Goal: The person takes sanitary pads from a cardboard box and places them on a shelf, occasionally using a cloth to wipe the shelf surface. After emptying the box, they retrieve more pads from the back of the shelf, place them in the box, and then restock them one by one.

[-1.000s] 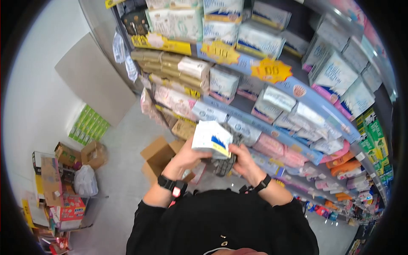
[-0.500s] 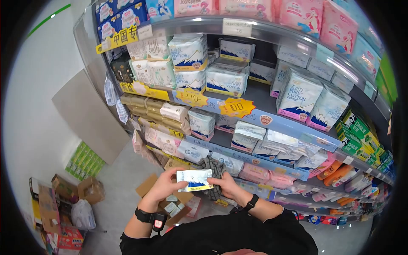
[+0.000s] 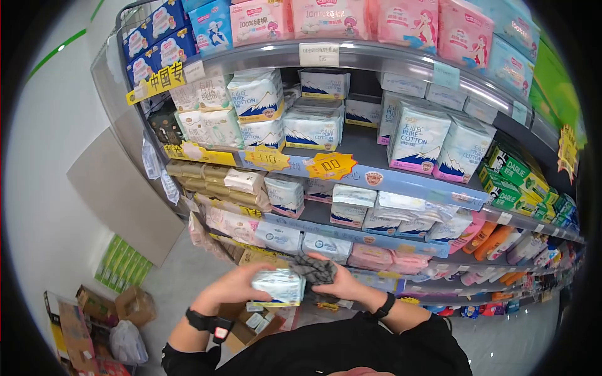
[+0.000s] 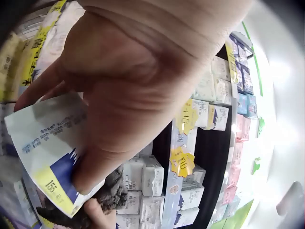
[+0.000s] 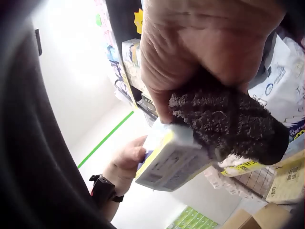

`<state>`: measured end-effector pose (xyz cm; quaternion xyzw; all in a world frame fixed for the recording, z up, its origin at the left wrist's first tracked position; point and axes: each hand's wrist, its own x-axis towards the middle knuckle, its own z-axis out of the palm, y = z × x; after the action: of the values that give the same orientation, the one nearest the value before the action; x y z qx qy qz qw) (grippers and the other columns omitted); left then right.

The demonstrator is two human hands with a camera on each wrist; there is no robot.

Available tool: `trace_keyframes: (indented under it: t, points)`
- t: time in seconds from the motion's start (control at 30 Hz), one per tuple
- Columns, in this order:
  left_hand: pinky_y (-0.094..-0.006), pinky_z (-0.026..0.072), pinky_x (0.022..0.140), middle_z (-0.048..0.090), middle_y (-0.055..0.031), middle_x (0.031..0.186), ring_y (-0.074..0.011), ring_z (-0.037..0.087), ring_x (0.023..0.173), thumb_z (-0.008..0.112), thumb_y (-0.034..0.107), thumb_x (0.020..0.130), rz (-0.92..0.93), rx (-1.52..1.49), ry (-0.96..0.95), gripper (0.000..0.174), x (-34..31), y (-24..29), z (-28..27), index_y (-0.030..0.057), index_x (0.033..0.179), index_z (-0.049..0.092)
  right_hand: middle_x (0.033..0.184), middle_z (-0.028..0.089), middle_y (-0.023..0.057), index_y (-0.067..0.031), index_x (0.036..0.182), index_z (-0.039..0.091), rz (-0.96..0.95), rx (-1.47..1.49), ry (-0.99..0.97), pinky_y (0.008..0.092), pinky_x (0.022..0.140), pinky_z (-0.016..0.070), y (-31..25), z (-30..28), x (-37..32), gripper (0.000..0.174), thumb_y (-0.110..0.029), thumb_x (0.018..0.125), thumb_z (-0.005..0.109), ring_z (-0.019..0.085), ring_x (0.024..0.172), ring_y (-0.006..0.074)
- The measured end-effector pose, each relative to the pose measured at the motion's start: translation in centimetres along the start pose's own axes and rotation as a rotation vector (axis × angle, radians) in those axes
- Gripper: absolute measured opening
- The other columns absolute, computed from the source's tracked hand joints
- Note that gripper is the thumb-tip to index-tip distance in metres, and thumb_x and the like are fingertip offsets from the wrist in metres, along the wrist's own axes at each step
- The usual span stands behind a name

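My left hand (image 3: 233, 286) grips a small white pack of sanitary pads (image 3: 279, 287) by its left end. Blue mountain print and a yellow strip marked 155 show on the pack in the left wrist view, where the thumb presses its front. A dark grey checked cloth (image 3: 313, 271) is bunched in my right hand (image 3: 343, 283), up against the pack's right end. Seen from the right wrist, the rough-textured cloth (image 5: 228, 125) hangs under the palm, and the pack's printed underside (image 5: 174, 167) faces the camera with the left thumb on its far end.
Shelves ahead carry rows of similar packs (image 3: 417, 139), pink packs (image 3: 401, 25) above and green toothpaste boxes (image 3: 511, 182) at right. An open carton (image 3: 251, 329) with small packs stands on the floor below my hands. More cartons (image 3: 135, 305) and a white plastic bag (image 3: 128, 343) are at left.
The pack has turned from its mountain-printed front facing up to another face. The cloth has shifted from behind the pack to its right end. The head view has tilted up the shelves.
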<state>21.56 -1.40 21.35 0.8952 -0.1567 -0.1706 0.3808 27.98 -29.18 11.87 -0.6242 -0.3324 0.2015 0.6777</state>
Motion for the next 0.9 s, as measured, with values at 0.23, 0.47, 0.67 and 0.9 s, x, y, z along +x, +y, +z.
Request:
trace_keyframes:
  t: [0.23, 0.47, 0.67, 0.9]
  points:
    - [-0.0379, 0.0368, 0.1, 0.046, -0.0141, 0.123, -0.0299, 0.047, 0.118, 0.076, 0.002, 0.059, 0.588, 0.233, 0.634, 0.069, 0.1, 11.1, -8.6, 0.0065, 0.123, 0.051, 0.129, 0.053, 0.0082, -0.0021, 0.139, 0.034, 0.121, 0.015, 0.236, 0.0307, 0.101, 0.0389, 1.3, -3.3, -6.2, 0.072, 0.006, 0.075, 0.068, 0.05, 0.117, 0.0148]
    - [-0.0404, 0.0388, 0.098, 0.044, -0.0176, 0.124, -0.0373, 0.046, 0.116, 0.071, 0.004, 0.071, 0.781, 0.554, 0.864, 0.058, 11.3, 17.6, -11.5, 0.0063, 0.125, 0.05, 0.124, 0.055, 0.0081, -0.0019, 0.138, 0.035, 0.171, 0.181, 0.435, 0.032, 0.099, 0.0417, 4.2, -4.1, -12.0, 0.072, 0.008, 0.075, 0.067, 0.053, 0.114, 0.0162]
    - [-0.0435, 0.0389, 0.098, 0.042, -0.0223, 0.13, -0.0422, 0.043, 0.119, 0.066, 0.005, 0.077, 0.714, 0.727, 0.958, 0.055, 18.9, 18.7, -13.9, 0.0067, 0.129, 0.048, 0.124, 0.055, 0.0104, -0.0011, 0.139, 0.034, 0.23, 0.361, 0.569, 0.0334, 0.097, 0.0439, 6.2, -6.1, -15.3, 0.072, 0.01, 0.075, 0.065, 0.055, 0.112, 0.0188]
    - [-0.0422, 0.0385, 0.102, 0.049, -0.0174, 0.131, -0.037, 0.044, 0.122, 0.062, 0.005, 0.077, 0.468, 1.051, 0.996, 0.051, 23.6, 18.9, -15.1, 0.0121, 0.127, 0.052, 0.123, 0.057, 0.0121, 0.0006, 0.138, 0.035, 0.27, 0.346, 0.602, 0.0347, 0.095, 0.0462, 6.2, -8.3, -15.6, 0.07, 0.011, 0.075, 0.064, 0.058, 0.109, 0.0209]
